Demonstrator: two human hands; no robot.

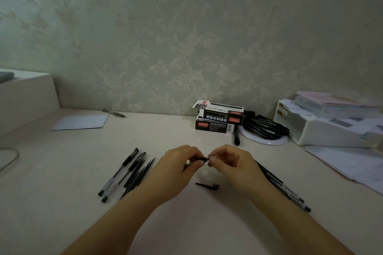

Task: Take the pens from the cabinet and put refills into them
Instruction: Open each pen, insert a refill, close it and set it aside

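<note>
Though the fingers hide most of it, a short black pen part (pixel 200 160) shows between the hands above the desk (pixel 165 130). The left hand (pixel 182 161) pinches one end with curled fingers; the right hand (pixel 228 160) pinches the other, at a pale tip. A black cap (pixel 207 185) lies just below, pens (pixel 122 174) to the left.

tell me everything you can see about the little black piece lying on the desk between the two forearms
The black piece is a small dark part that looks like plastic, probably a pen cap: a thin tapering strip runs left from a thicker, blocky end on the right. It lies flat on the pale desk, roughly crosswise, just below both hands and between the forearms. Nothing touches it except the desk.
</note>
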